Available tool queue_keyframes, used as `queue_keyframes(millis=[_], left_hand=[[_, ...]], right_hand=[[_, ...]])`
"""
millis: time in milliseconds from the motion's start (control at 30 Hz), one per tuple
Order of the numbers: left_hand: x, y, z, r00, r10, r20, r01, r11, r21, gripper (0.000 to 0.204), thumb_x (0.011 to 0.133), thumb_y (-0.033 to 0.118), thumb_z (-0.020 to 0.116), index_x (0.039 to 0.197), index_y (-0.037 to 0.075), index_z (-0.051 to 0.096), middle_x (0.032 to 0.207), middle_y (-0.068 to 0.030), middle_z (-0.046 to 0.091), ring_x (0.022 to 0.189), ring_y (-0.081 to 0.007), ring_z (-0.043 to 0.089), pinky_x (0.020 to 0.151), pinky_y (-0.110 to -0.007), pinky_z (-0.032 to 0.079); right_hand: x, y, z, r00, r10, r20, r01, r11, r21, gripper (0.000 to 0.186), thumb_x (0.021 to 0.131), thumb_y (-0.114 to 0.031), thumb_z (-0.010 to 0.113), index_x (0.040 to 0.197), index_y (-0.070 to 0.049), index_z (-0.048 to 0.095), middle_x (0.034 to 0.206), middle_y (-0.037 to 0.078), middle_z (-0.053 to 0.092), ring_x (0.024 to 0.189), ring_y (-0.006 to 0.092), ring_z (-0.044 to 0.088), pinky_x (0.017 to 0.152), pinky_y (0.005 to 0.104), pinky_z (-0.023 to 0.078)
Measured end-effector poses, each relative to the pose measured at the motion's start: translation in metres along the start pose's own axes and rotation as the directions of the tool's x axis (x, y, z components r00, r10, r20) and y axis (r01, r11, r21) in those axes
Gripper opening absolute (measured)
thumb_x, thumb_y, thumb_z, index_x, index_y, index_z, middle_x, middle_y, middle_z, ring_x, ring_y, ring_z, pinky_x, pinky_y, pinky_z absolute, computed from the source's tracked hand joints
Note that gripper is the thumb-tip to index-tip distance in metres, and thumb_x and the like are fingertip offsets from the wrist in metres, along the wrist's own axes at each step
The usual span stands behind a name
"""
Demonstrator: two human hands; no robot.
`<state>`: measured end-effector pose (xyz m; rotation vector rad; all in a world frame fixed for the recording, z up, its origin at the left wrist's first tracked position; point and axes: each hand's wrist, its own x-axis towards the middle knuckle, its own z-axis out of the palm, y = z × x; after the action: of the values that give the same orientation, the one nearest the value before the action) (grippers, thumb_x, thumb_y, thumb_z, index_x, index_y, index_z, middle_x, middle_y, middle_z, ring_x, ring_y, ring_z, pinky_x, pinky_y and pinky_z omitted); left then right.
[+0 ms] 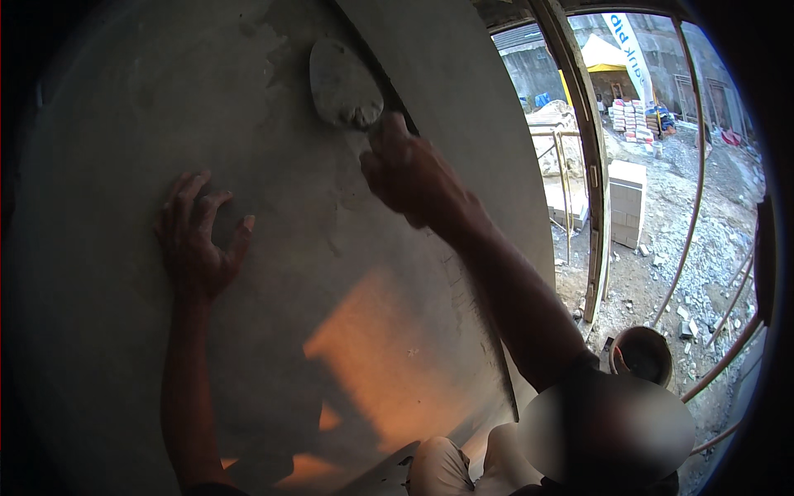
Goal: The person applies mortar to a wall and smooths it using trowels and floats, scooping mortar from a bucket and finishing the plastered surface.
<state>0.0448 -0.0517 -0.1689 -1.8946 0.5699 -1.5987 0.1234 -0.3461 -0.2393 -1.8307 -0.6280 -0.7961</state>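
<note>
My right hand [413,178] grips the handle of a trowel [341,83] with a rounded grey blade. The blade lies at or close against the grey plastered wall [289,190], just left of a dark edge line; whether it touches is hard to tell. A lump of wet mortar shows near the handle end of the blade. To the lower left, my left hand [198,231] has its fingers spread and bent, resting on or near the wall, with nothing in it. Darker, rough patches mark the plaster above and around the blade.
An upright post [591,165] stands right of the wall. A round bucket [641,355] sits low on the right. Outside are stacked pale blocks [626,202], piled sacks [633,120], a yellow-and-white canopy [602,56] and rubble. Curved poles [699,182] cross the right side.
</note>
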Motion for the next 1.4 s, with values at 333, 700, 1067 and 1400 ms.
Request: queue_keyframes(millis=[333, 700, 1067, 1400], left_hand=[[0.001, -0.003, -0.005, 0.999, 0.046, 0.017, -0.047, 0.999, 0.028, 0.038, 0.088, 0.04, 0.071, 0.112, 0.011, 0.066, 0.141, -0.0135, 0.055, 0.138, -0.036, 0.046, 0.11, -0.053, 0.035], [0.002, -0.007, -0.009, 0.997, 0.074, -0.003, -0.074, 0.997, -0.007, 0.034, 0.089, 0.037, 0.07, 0.11, 0.01, 0.068, 0.14, -0.013, 0.056, 0.135, -0.0348, 0.049, 0.108, -0.05, 0.038], [0.0, -0.013, -0.006, 0.998, 0.066, -0.024, -0.066, 0.998, 0.006, 0.032, 0.088, 0.035, 0.072, 0.109, 0.011, 0.068, 0.139, -0.013, 0.056, 0.134, -0.0353, 0.05, 0.108, -0.05, 0.039], [-0.006, -0.006, -0.01, 1.0, -0.003, 0.012, 0.003, 1.0, -0.004, 0.035, 0.086, 0.039, 0.072, 0.108, 0.012, 0.069, 0.14, -0.0112, 0.056, 0.136, -0.0341, 0.048, 0.108, -0.051, 0.036]], right_hand=[[-0.019, -0.012, -0.003, 0.962, 0.264, 0.074, -0.265, 0.964, 0.005, 0.045, 0.097, -0.018, 0.046, 0.12, 0.019, 0.036, 0.089, 0.039, 0.063, 0.085, 0.0466, 0.069, 0.069, 0.0512, 0.055], [-0.09, 0.042, 0.047, 0.985, -0.044, 0.169, 0.108, 0.912, -0.395, 0.023, 0.074, 0.001, 0.068, 0.085, 0.008, 0.049, 0.095, 0.031, 0.051, 0.077, 0.0422, 0.063, 0.064, 0.047, 0.054], [-0.17, 0.026, 0.044, 0.875, 0.438, 0.208, -0.478, 0.851, 0.218, 0.03, 0.095, -0.017, 0.055, 0.117, -0.002, 0.041, 0.095, 0.032, 0.06, 0.078, 0.0473, 0.065, 0.064, 0.0542, 0.052], [-0.013, -0.019, 0.014, 0.994, 0.093, 0.056, -0.102, 0.981, 0.168, 0.023, 0.092, -0.017, 0.058, 0.106, 0.0, 0.052, 0.094, 0.018, 0.063, 0.072, 0.0283, 0.069, 0.055, 0.0384, 0.056]])
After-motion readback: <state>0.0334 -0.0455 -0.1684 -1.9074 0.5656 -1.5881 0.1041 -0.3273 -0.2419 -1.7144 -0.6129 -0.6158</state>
